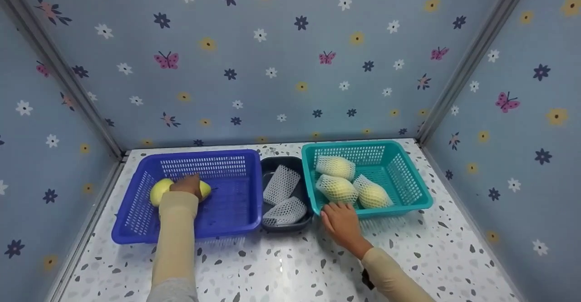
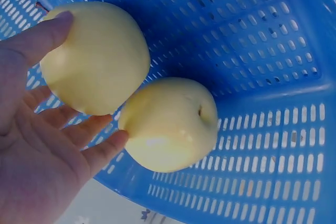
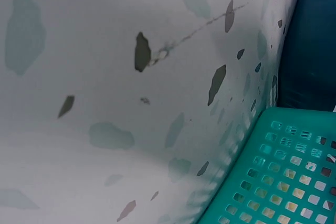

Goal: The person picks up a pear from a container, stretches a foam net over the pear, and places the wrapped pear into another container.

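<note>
Head view: left hand (image 1: 185,186), thumb and fingers around a stemmed yellow fruit (image 1: 205,190) in the blue basket (image 1: 227,230), beside another fruit (image 1: 159,192); right hand (image 1: 343,224) at the teal basket's (image 1: 399,210) rim, grip indeterminable.

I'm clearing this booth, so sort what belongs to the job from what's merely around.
Likely in the job:
two bare yellow fruits, one gripped by left hand
blue basket
foam nets in dark tray
netted fruits in teal basket, right hand at its rim

Seemingly just around:
floral wall panels
speckled tabletop
</note>
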`<state>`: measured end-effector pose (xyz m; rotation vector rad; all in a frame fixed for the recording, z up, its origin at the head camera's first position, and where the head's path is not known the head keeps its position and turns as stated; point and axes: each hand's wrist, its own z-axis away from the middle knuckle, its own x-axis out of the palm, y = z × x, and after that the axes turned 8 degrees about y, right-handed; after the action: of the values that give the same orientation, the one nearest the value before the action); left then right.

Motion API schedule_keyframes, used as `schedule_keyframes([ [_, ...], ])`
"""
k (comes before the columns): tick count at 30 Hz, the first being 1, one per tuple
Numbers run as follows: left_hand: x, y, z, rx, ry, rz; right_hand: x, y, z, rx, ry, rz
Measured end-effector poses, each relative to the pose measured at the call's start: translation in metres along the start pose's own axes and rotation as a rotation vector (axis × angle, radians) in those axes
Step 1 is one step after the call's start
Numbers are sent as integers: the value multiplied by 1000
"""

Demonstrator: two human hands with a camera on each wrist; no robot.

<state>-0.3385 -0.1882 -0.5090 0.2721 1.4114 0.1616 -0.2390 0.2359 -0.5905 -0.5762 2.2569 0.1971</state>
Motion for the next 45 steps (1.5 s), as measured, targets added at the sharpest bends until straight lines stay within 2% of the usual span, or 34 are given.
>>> schedule_keyframes([
  [3, -8, 7, 23, 42, 89, -41, 1, -4, 1, 2, -1, -10],
  [5, -9, 6, 32, 81, 157, -61, 2, -7, 1, 7, -10, -22],
  [9, -15, 6, 49, 87, 188, -34, 2, -10, 2, 19, -34, -37],
  [11, -17, 7, 53, 39, 145, 18, 1, -11, 1, 22, -50, -37],
  [13, -17, 3, 50, -8, 99, 67, 0, -12, 1, 24, -69, -33],
  [16, -12, -6, 32, -42, -1, 91, -1, -12, 1, 27, -85, -23],
  [19, -10, -11, 12, -19, -55, 97, -2, -10, 1, 32, -87, -17],
  [21, -13, -11, 4, 9, -66, 113, -2, -9, 1, 37, -82, -17],
  [24, -20, -5, 0, 38, -44, 198, -3, -7, 0, 46, -67, -27],
  [30, -35, 8, 7, 165, 44, 279, -2, -3, -1, 56, -67, -25],
  [36, -31, 17, 16, 313, 155, 370, -4, -3, -1, 86, -98, -40],
  [41, -25, 22, 30, 306, 150, 515, -8, -5, -2, 93, -124, -46],
  [45, -21, 26, 44, 308, 153, 596, -10, -8, -3, 99, -152, -31],
])
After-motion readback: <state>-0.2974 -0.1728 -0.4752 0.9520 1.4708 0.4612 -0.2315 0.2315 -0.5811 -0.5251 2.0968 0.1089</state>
